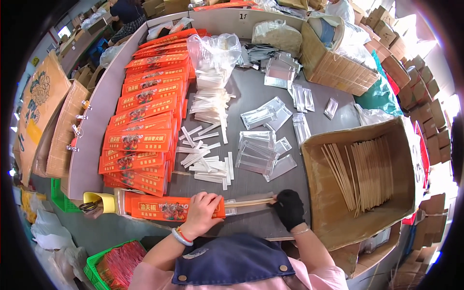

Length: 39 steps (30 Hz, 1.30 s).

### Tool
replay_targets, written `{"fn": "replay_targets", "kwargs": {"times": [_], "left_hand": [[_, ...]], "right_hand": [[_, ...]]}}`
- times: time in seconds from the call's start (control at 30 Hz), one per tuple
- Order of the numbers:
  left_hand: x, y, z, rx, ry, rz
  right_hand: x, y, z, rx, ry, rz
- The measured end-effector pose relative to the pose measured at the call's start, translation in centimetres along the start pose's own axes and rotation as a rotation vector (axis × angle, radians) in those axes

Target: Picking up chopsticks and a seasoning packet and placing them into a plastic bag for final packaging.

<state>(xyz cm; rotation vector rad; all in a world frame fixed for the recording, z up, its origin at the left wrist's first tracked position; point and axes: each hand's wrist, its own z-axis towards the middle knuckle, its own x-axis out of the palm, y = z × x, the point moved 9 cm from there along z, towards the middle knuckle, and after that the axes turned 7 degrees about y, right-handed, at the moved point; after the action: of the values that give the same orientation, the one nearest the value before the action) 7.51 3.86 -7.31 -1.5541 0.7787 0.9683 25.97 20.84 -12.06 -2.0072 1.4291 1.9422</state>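
Near the front edge of the table, my left hand [203,212] grips the right part of a red printed chopstick sleeve [166,209], fingers at its upper edge and thumb at its lower edge. A pair of wooden chopsticks [251,202] sticks out of the sleeve's right end, along with a clear plastic strip [244,209]. My right hand [289,210], in a black glove, pinches the far right end of the chopsticks; its fingertips are partly hidden. Beyond my left hand lie loose white paper-wrapped sticks [208,164] and a tall overlapping stack of red sleeves [140,130].
Clear flat packets [258,154] lie mid-table. An open cardboard box [333,227] of chopsticks stands at the right, another box [338,72] behind it. A yellow holder with scissors [101,202] sits at the left edge. A green crate [92,263] is below. A person [126,14] stands far left.
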Motion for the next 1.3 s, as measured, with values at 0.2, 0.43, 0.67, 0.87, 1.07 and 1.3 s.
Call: {"fn": "replay_targets", "kwargs": {"times": [0.2,0.43,0.67,0.87,1.07,1.3], "left_hand": [[0.1,-1.8,2.4,0.087,0.033,-0.043],[-3.5,-2.9,3.6,0.334,0.337,0.213],[-11.6,6.3,1.2,-0.16,-0.383,0.124],[0.6,6.5,-3.0,-0.392,-0.195,-0.095],[1.4,6.8,-2.5,-0.43,-0.075,-0.16],[-2.1,7.6,2.5,-0.205,-0.192,-0.252]], "right_hand": [[6.0,11.0,1.5,-0.353,0.016,0.878],[0.1,8.8,1.1,-0.22,0.165,-0.223],[-5.5,5.3,-1.1,-0.145,-0.233,-0.177],[-3.6,7.5,-1.9,-0.188,-0.07,-0.298],[1.1,9.8,-0.4,-0.29,0.125,-0.265],[0.2,11.3,0.7,-0.439,-0.162,-0.044]]}}
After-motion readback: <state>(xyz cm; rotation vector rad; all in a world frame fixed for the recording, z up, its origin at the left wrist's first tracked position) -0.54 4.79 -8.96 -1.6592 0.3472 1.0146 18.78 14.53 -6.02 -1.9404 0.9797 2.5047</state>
